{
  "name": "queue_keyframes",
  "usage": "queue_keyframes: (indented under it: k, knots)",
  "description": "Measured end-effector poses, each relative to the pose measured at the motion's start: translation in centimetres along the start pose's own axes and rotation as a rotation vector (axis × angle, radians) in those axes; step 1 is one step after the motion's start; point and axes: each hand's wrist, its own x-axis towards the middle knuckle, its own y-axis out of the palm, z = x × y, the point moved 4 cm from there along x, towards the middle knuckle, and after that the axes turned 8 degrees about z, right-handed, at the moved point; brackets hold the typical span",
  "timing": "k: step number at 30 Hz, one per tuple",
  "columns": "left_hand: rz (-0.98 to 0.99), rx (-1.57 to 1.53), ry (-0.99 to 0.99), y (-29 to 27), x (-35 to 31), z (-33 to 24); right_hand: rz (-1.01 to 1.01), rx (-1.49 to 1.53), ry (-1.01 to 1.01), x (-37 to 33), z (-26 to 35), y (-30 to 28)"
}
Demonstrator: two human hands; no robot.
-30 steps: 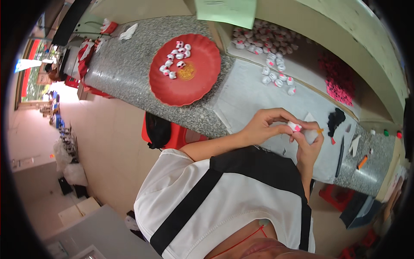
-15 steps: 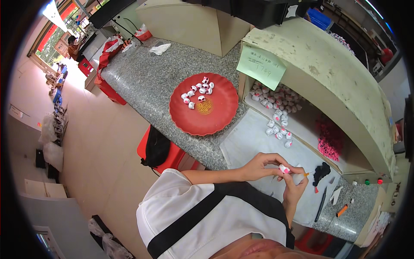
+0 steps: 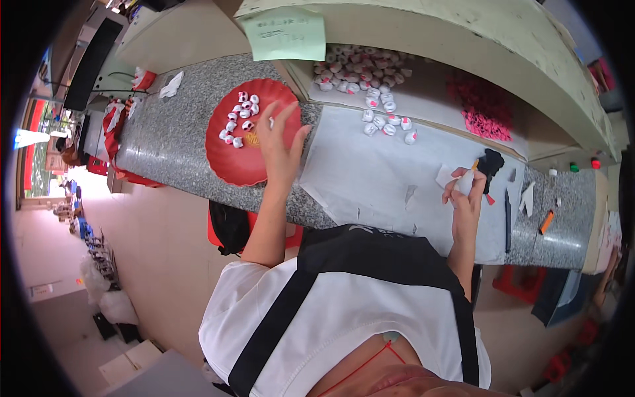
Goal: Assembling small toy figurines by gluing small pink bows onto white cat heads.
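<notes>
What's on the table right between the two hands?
In the head view, a thin strip of speckled counter beside the left hand, then white sheet toward the right hand.

A workshop, shown by its speckled workbench (image 3: 173, 126) and heaped white-and-pink pieces (image 3: 360, 69).

Plate (image 3: 241, 171) at eleven o'clock: red, yellow emblem (image 3: 252, 139). Pieces (image 3: 247, 125) on it: white, dark markings. Bottle (image 3: 466, 184) at three: whitish, amber tip (image 3: 475, 163). Countertop (image 3: 175, 129) at ten: speckled grey. Note (image 3: 286, 36) at twelve: pale green. Wearer's apron (image 3: 370, 257): black.
</notes>
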Motion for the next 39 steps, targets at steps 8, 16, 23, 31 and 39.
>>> queue_keyframes:
  k: [8,16,23,31,39]
  knots:
    - [0.580,0.009,0.483,13.7,-2.3,-9.0,0.081,-0.036,0.059,-1.3,0.4,-1.5]
    - [0.848,-0.735,0.074,13.1,-2.6,-8.1,-0.024,-0.091,-0.008,-1.9,3.0,-0.9]
    - [0.845,-1.483,-0.327,8.8,-3.7,-10.1,-0.145,0.236,-0.303,-1.0,5.5,0.0]
    - [0.691,-1.580,-0.287,7.0,-4.1,-10.4,-0.031,-0.321,-0.682,-2.6,7.5,3.2]
    - [0.701,-1.528,-0.231,6.8,-4.1,-10.2,0.141,-0.458,-0.774,-3.6,7.8,4.2]
